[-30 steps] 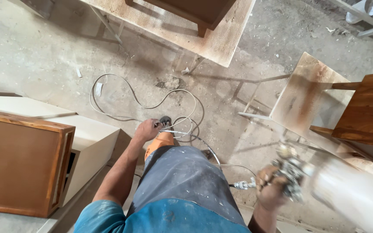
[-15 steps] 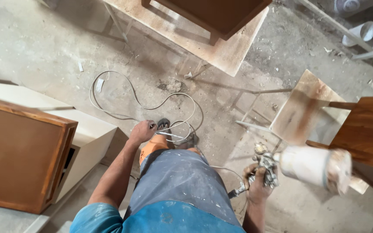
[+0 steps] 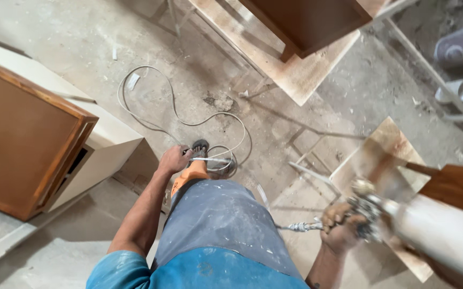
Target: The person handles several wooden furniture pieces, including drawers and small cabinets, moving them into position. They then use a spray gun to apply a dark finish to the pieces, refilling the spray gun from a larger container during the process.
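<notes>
The right hand [image 3: 341, 230] is nearest, fingers clamped on a spray gun [image 3: 381, 211] with a pale cup, its hose fitting pointing toward the knee. Beyond the knee, the left hand [image 3: 173, 159] has fingers closed on the white hose [image 3: 210, 159], coiled on the floor [image 3: 81, 48] past the shoe. This looks like hose-gathering; freeing slack seems the next need.

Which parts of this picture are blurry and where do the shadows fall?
Head view: the spray gun and its white cup in the right hand are motion-blurred; the left hand on the white hose is sharp; soft shadows lie under the trestle board.
</notes>
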